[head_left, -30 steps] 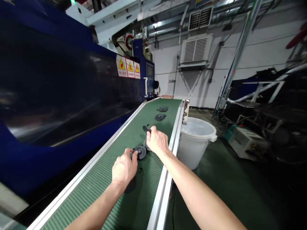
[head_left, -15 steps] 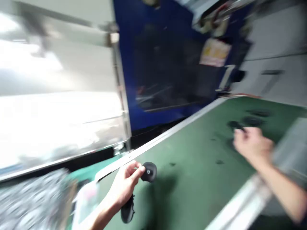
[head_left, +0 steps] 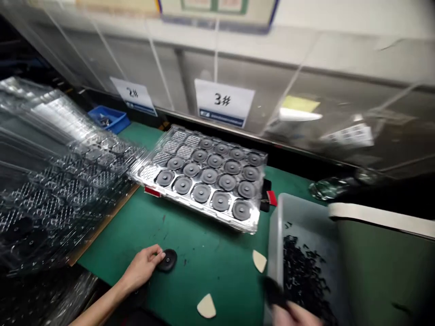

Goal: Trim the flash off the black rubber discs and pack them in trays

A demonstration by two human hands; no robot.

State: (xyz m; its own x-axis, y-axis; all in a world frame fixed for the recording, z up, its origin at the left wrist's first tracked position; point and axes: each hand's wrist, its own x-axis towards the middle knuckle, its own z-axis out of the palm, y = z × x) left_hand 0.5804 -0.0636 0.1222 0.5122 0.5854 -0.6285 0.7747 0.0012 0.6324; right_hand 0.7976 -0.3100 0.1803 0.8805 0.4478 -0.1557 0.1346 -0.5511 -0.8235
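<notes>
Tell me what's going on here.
A person is handling dark parts at a green tabletop. The left hand pinches a black disc by its edge, in front of a clear tray. The right hand, blurred, holds a dark piece near a bin of small black bits. Round discs sit in most tray pockets.

Looks like a factory workshop from my end: green bench (head_left: pixel 129 235) w/ clear tray (head_left: pixel 149 173) of matching dark discs (head_left: pixel 208 175) nr its back edge, stacked trays (head_left: pixel 74 181) at left edge, bin (head_left: pixel 280 235) of small blk bits (head_left: pixel 302 271) by right edge, conveyor belt (head_left: pixel 390 267) past it. Nos. 2# (head_left: pixel 134 97) & 3# (head_left: pixel 222 102) on paper signs behind back edge.
</notes>
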